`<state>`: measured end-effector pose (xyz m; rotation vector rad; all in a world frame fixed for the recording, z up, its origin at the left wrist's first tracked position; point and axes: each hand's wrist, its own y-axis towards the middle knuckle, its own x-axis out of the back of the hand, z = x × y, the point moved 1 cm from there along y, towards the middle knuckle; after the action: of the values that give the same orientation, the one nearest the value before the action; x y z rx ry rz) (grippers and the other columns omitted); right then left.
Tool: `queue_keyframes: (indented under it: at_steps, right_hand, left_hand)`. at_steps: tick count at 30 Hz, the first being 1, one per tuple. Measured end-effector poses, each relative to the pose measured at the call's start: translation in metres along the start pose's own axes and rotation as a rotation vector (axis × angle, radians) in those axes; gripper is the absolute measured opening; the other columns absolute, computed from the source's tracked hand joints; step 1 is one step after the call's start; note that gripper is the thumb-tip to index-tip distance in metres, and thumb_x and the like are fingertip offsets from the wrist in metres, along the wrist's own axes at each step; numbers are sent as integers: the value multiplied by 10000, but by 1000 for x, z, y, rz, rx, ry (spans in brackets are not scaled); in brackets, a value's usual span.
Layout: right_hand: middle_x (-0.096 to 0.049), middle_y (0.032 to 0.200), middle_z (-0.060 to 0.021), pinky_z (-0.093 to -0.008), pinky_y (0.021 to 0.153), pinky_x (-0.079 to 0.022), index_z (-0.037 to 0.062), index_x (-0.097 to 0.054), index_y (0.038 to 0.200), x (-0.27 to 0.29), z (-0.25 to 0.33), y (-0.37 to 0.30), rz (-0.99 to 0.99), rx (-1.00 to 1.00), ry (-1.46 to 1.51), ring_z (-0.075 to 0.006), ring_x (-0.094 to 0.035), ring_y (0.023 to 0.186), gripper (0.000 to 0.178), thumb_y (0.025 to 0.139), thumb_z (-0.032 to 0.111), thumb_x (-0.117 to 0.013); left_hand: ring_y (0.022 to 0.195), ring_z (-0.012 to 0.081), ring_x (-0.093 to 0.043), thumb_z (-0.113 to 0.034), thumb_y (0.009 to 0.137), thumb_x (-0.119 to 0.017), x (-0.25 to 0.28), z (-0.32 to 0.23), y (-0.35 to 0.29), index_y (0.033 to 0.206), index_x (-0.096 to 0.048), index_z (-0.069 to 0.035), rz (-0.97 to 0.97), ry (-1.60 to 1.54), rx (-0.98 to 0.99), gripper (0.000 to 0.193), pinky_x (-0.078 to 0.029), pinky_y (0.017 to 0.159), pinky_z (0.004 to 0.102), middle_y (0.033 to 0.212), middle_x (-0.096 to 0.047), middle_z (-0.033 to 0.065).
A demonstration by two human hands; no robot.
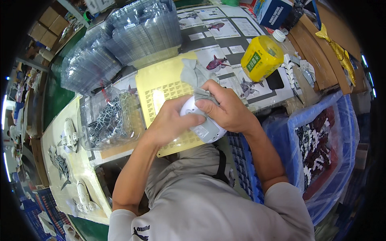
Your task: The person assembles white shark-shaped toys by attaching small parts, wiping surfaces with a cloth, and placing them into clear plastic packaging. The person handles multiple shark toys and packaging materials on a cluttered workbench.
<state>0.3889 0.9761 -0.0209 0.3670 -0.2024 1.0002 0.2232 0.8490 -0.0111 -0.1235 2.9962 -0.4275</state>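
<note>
Between both hands, above the near edge of the table, is a white and grey rounded plastic toy part [206,130] with small holes and a pale label. My left hand [171,120] grips its left side, thumb lying across it. My right hand [227,106] closes around its upper right, pinching a grey cloth [195,74] against the part. The cloth's loose end drapes past my fingers onto a yellow printed sheet [159,86]. What the fingers do underneath the part is hidden.
Stacked clear plastic trays [142,32] stand far left. Beside my left forearm lies a bag of patterned pieces [108,120]; several toy fish [69,134] lie further left. A yellow liquid bottle [261,58] stands far right. A blue-lined bin [281,140] of parts is near right.
</note>
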Motion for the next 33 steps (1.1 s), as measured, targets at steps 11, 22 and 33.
queue_keyframes:
  at_steps: [11,22,33]
  right_hand:
    - [-708,860,-257,-486,663,-519,-6,-614,1062,-7,17,1,-116,-15,-211,-411,-718,762,285,1054,278,-642]
    - [-716,1037,-214,-537,781,-564,37,-754,1090,45,-36,24,-475,-101,-1173,-402,-723,958,307,953,312,-752]
    - [-737,1136,-195,-425,861,-575,35,-734,1222,0,-55,106,-95,-91,-801,-345,-731,1008,349,964,270,-722]
  left_hand:
    - [970,125,-675,-134,915,-773,-1,1,-3,1300,-706,8,3,-21,4,415,-544,854,307,1077,-742,52]
    - [985,131,-660,-95,874,-767,13,7,0,1424,-615,-1,-84,-140,-7,579,-517,848,291,1146,-714,39]
    - [825,100,-675,-82,838,-767,25,12,-3,1393,-600,-8,-195,-337,-15,585,-542,682,245,1028,-705,25]
